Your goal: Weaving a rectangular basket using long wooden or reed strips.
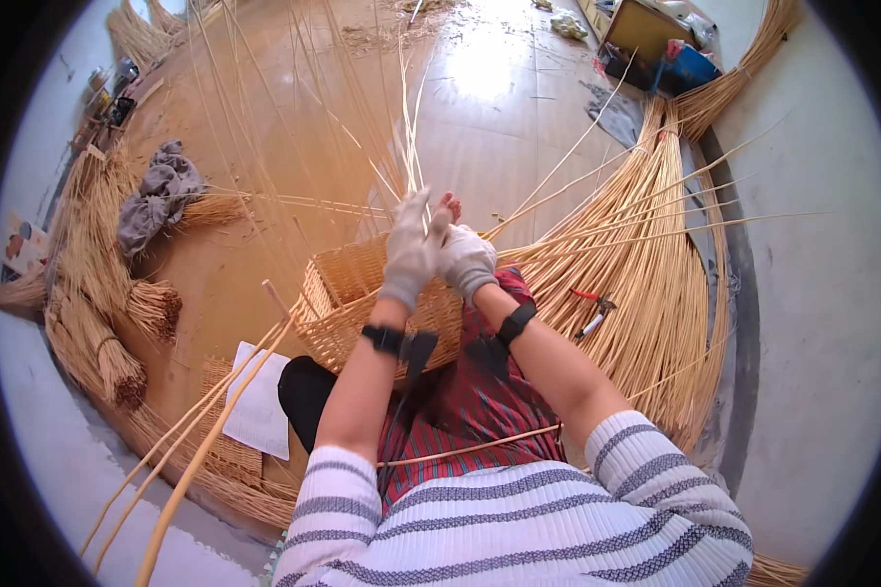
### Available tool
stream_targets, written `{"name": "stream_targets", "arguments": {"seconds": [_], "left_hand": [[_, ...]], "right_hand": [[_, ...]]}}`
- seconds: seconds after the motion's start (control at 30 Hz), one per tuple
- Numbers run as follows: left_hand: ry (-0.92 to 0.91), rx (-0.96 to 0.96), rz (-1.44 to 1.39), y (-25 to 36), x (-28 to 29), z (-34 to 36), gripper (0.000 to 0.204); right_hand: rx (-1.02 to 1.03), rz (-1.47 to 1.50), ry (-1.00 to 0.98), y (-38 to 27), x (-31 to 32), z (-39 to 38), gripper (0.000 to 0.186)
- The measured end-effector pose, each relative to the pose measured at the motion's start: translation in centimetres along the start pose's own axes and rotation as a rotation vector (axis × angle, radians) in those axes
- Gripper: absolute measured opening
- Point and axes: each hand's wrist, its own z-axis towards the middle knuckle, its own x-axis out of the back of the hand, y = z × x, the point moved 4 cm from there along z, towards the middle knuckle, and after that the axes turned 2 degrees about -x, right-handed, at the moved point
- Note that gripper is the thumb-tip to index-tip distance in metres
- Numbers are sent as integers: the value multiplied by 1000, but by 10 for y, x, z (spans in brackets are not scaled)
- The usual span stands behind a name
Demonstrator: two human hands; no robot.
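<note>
A half-woven wicker basket (338, 298) rests against my lap, with long pale uprights (406, 127) rising from its rim toward the far floor. My left hand (409, 249), in a grey knit glove, is closed around a few of those thin canes just above the rim. My right hand (468, 260), gloved the same way, sits right beside it and pinches the same strands. Both wrists wear black bands. A loose cane (470, 448) lies across my red patterned lap.
Large bundles of willow rods (646, 274) fan out on the right, with red-handled pliers (589, 311) lying on them. Tied bundles (117, 323) and a grey rag (162, 196) are at the left. A white sheet (259, 406) lies by my knee. Thick rods (206, 440) cross lower left.
</note>
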Motion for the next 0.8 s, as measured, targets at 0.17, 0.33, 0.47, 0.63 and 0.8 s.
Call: {"name": "stream_targets", "arguments": {"seconds": [0.17, 0.33, 0.47, 0.63, 0.8], "left_hand": [[191, 270, -91, -47, 79, -140, 30], [382, 745, 61, -140, 158, -234, 33], [101, 816, -39, -170, 157, -228, 58], [44, 837, 374, -142, 161, -205, 65], [74, 847, 339, -115, 182, -206, 55]], "right_hand": [[82, -37, -13, 1, 5, 4, 38], [237, 386, -13, 31, 6, 16, 51], [385, 222, -86, 44, -21, 47, 53], [403, -78, 77, 40, -32, 40, 50], [245, -30, 99, 30, 7, 13, 54]]}}
